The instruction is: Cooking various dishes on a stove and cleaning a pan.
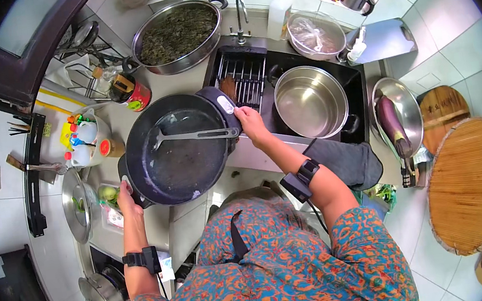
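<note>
A wide black pan (181, 170) with two side handles is held level in front of me. My left hand (129, 201) grips the handle at its near left. On the opposite handle, by the sink's edge, is my right hand (252, 124). A grey slotted spatula (197, 135) lies across the pan, its handle end resting over the rim close to my right fingers. Whitish residue marks the pan's inside. Beyond my right hand, a stainless steel pot (311, 102) with black handles stands in the black sink (351, 80), beside a metal drying rack (242, 79).
A large steel pot (182, 63) of dark leafy matter stands behind the pan. To the right, an eggplant (391, 122) lies in a steel bowl (410, 109). A dark cloth mitt (344, 161) hangs over the counter edge. Bottles (127, 90) and a glass lid (78, 204) are on the left.
</note>
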Tool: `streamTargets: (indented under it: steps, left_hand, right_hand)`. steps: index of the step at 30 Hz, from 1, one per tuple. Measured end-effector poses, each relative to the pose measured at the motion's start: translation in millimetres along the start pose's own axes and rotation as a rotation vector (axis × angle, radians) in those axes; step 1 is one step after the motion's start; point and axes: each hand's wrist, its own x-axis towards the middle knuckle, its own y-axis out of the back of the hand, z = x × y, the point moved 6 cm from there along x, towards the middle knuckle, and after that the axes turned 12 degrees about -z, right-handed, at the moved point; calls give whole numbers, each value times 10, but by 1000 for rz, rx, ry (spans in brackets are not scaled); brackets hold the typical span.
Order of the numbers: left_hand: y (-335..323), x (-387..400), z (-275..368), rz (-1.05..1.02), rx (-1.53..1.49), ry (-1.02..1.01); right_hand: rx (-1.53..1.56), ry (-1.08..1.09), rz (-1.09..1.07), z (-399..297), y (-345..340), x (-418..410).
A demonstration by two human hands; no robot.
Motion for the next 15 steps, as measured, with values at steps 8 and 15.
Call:
streamTargets:
  steps: [8, 15]
  left_hand:
    - [-70, -92, 66, 52, -37, -23]
    - [-193, -219, 47, 84, -76, -6]
  right_hand:
    - [417, -93, -140, 223, 53, -59]
    - [-529, -79, -313, 465, -67, -259]
